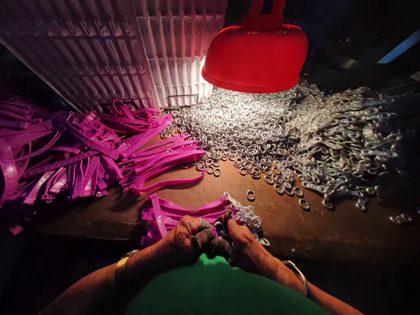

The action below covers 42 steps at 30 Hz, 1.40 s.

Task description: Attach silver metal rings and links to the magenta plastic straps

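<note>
My left hand (193,235) and my right hand (241,239) meet at the table's front edge, both with closed fingers and knitted covers on the fingertips. A silvery metal ring (218,225) shows between them, against my right fingertips. What my left fingers pinch is hidden; a bit of pink shows beside them. Just beyond my hands lies a small bunch of pink straps (183,210) with a crocodile-like pattern. Linked metal ring pieces (244,212) lie at the straps' right ends, partly behind my right hand.
A large heap of loose metal rings (249,122) covers the back of the wooden table (183,190). Linked metal pieces (348,144) are piled right. Pink straps (88,153) heap up left. A red lamp (257,57) hangs low before a ribbed white panel (177,48).
</note>
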Tool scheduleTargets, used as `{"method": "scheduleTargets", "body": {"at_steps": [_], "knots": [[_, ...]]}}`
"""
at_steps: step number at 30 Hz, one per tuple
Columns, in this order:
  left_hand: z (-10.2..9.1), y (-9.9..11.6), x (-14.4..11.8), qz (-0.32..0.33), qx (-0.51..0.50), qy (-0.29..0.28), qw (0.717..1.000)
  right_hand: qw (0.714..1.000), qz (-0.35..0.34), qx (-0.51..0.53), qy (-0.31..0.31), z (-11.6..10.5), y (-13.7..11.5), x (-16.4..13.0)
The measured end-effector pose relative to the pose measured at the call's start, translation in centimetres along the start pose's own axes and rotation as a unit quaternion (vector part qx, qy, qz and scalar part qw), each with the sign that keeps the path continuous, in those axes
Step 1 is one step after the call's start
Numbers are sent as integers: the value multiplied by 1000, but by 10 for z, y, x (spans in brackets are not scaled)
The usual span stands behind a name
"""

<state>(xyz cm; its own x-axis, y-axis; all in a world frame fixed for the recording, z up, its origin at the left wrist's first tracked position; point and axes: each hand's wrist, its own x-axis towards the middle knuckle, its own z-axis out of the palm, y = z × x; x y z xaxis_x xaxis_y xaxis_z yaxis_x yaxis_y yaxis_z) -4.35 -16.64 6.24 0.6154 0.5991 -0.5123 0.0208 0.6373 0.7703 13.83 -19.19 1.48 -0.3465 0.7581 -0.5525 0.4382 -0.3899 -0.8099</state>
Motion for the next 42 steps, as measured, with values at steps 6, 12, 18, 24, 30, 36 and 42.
{"method": "scheduleTargets", "body": {"at_steps": [6, 12, 18, 24, 30, 36, 42], "knots": [[-7, -16, 9, 22, 14, -17, 1000, 977, -166, -103, -83, -9, -21, -7], [-4, -9, 10, 2, -44, -30, 999, 943, -176, -267, -97, -12, -40, -9], [-18, -21, 25, -19, -89, -27, 996, 878, -221, -423, -14, -16, -45, -2], [-20, -4, 54, 21, -3, 28, 999, 886, -257, -381, 63, -36, -49, 0], [-12, 2, 67, 5, 57, 26, 998, 874, -285, -375, 116, -42, -29, 7], [-10, -21, 85, 43, 136, 32, 989, 858, -290, -394, 154, -46, -11, 7], [-9, -13, 62, 242, 409, 71, 877, 814, -293, -409, 289, -99, 4, 2]]}}
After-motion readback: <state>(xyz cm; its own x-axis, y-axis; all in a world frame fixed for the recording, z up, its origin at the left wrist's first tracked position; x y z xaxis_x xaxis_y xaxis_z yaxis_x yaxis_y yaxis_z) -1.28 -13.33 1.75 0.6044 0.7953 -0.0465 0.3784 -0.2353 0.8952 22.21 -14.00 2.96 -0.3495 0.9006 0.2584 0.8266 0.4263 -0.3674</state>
